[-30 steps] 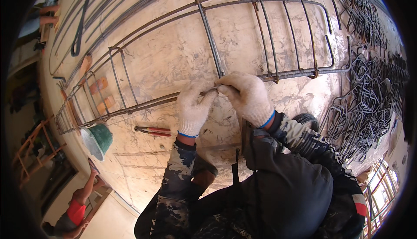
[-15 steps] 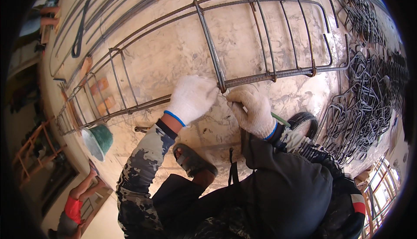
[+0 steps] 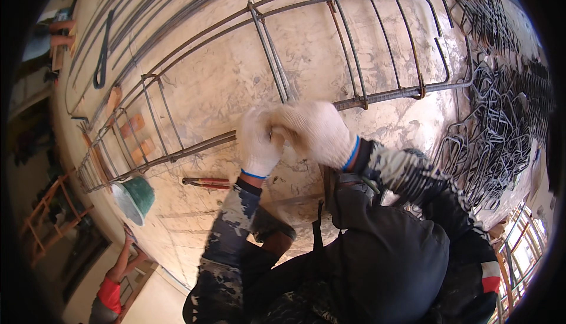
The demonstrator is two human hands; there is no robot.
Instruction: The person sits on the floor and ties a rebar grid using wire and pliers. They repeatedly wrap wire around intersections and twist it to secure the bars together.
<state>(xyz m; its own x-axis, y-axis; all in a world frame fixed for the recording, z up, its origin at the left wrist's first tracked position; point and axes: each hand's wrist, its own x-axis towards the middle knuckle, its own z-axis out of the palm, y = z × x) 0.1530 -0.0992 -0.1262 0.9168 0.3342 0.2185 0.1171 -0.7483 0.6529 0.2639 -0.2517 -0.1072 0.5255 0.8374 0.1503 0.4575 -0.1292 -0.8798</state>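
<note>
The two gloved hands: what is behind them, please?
Lower steel bars emerge on both sides of the left hand and right hand; a stirrup enters from above. Any crossing behind the hands is covered.

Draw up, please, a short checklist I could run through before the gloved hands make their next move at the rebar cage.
1. Gloves on left hand and right hand: ok, both covered.
2. Hands together at the near side of the rebar cage: ok.
3. Near end of the stirrup beside the hands visible: not ok, the hands cover it.
4. Anything gripped between the fingers: cannot tell, hidden.
5. Red-handled tool apart from the hands: ok, lying to their left.
</note>
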